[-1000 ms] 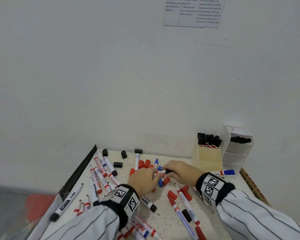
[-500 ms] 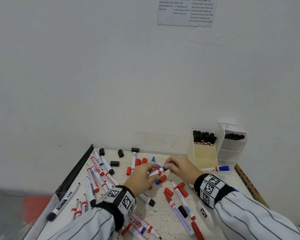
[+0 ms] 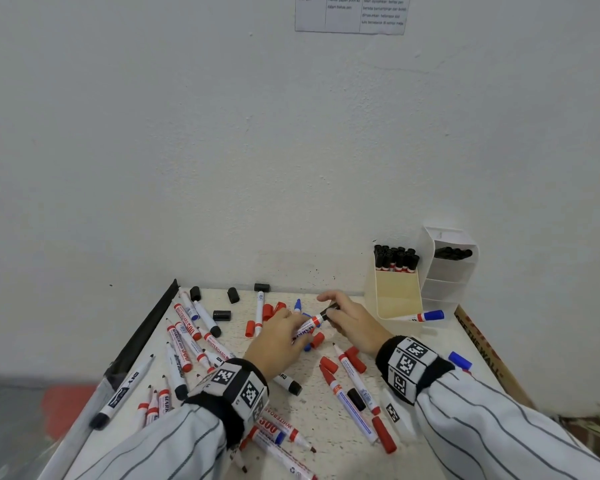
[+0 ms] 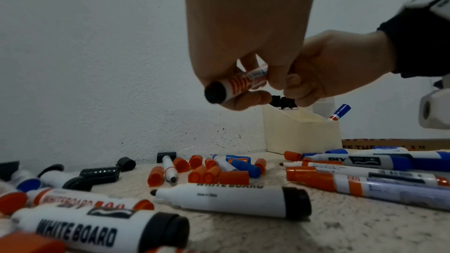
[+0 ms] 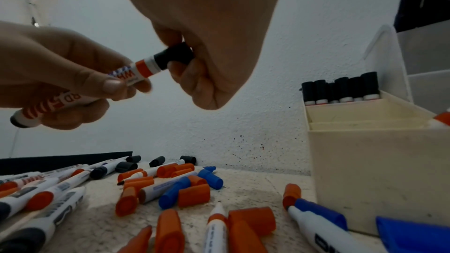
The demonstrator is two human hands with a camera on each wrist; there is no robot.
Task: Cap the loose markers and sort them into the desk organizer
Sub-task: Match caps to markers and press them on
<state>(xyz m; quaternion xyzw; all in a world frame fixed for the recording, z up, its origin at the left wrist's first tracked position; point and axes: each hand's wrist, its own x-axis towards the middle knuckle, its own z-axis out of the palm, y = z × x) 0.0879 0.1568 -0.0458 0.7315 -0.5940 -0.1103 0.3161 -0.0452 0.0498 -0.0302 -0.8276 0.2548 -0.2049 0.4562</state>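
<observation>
Head view first: I am seeing the left hand (image 3: 279,336) gripping the barrel of a whiteboard marker (image 3: 310,324) above the speckled table (image 3: 329,431), while the right hand (image 3: 352,315) is pinching the black cap (image 3: 329,311) on its far end. Loose markers and red caps are lying scattered beneath. I am counting 2 compartments showing black-capped markers in the cream organizer (image 3: 397,299), standing at the table's far right by the wall.

Left wrist view: fingers (image 4: 248,100) are curling round the marker's barrel (image 4: 246,82), its black end facing the camera.

Right wrist view: thumb and fingers (image 5: 192,72) are closing on the black cap (image 5: 174,56), seated against the barrel.
</observation>
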